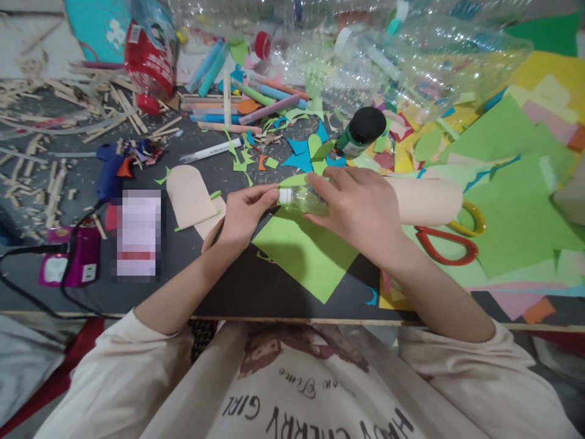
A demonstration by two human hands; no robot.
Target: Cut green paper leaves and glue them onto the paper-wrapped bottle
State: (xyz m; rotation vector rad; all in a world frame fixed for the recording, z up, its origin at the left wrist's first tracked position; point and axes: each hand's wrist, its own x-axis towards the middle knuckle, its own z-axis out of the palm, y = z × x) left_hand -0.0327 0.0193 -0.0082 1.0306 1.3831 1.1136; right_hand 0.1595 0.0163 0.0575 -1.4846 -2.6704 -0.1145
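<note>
Off left: phone beside magenta packet with black cable across it, loose wooden sticks farther back, red-labelled bottle cap end nearest, white pen right of that.

From my remote seat I look down on a dark tabletop. Near the front edge, a light green sheet lies flat, with scissors to its right beside piled coloured paper. On the left I see a pixelated, phone-shaped object, a magenta box, a blue glue gun and scattered wooden sticks. Further back I have beige cutouts, a marker, coloured paper rolls, a black-capped bottle and clear plastic bottles.
</note>
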